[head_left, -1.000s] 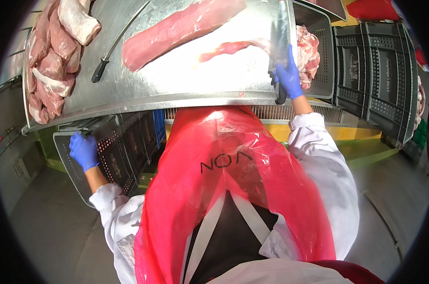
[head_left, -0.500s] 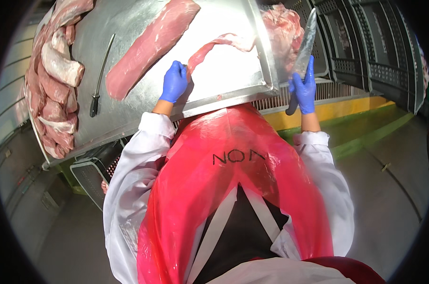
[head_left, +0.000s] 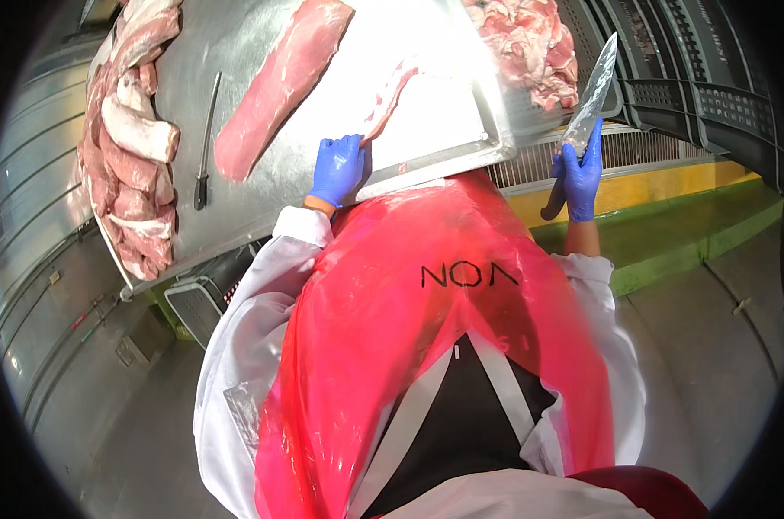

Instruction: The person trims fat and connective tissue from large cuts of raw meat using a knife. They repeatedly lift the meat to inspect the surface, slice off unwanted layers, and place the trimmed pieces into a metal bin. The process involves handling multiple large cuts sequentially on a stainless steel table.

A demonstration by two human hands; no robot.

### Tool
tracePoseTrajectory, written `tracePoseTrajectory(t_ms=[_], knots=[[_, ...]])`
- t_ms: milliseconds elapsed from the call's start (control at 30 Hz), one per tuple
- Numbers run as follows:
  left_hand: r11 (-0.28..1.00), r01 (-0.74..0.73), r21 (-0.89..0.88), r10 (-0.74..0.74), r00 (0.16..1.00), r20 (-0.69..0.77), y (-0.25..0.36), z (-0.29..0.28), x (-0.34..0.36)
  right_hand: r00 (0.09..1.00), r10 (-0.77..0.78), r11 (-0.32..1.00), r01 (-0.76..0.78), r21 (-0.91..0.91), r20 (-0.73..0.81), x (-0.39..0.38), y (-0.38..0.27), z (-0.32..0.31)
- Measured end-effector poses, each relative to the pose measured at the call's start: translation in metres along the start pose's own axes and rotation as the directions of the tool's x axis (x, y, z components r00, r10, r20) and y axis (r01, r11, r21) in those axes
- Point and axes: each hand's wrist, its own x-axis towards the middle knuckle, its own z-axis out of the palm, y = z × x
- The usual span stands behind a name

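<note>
My left hand [head_left: 338, 169], in a blue glove, is closed around the near end of a thin strip of meat [head_left: 390, 102] at the table's front edge. The strip runs away over the brightly lit metal work table [head_left: 240, 203]. Out past the table's right edge, my gloved right hand [head_left: 580, 180] grips a knife [head_left: 594, 102] by its dark handle, the blade pointing up and away. A long trimmed loin of pink meat [head_left: 279, 91] lies left of the strip. Farther left is a sharpening steel [head_left: 210, 138] with a black handle.
Large cuts of meat [head_left: 137, 190] are heaped along the table's left side. Beyond its right edge, meat trimmings [head_left: 530, 48] fill a dark crate. More black perforated crates [head_left: 660, 99] stand at the right, above a yellow and green ledge [head_left: 660, 208]. Another crate [head_left: 193, 307] sits below the table.
The strip's far end has drawn in toward my left hand, which stays closed on it. My right hand with the knife is farther right. The whole view has shifted slightly.
</note>
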Motion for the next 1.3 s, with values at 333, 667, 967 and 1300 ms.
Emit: tracePoseTrajectory(t_ms=[333,667,967,1300], knots=[[0.946,0.222,0.237,-0.275,0.936,0.221,-0.033,-0.013,-0.065,0.81,-0.054,0.795,0.389,-0.465,0.584,0.023,-0.012,0.067],[0.948,0.296,-0.119,-0.304,0.951,-0.059,0.04,0.006,0.022,0.567,0.298,0.428,0.64,-0.638,0.768,0.029,0.001,0.112],[0.978,0.173,-0.113,-0.164,0.983,0.079,0.04,0.023,0.029,0.593,0.082,0.524,0.658,-0.541,0.801,0.064,0.054,0.223],[0.834,0.284,-0.473,-0.349,0.935,-0.054,-0.037,-0.047,0.053,0.55,0.352,0.313,0.694,-0.649,0.758,0.05,0.003,0.195]])
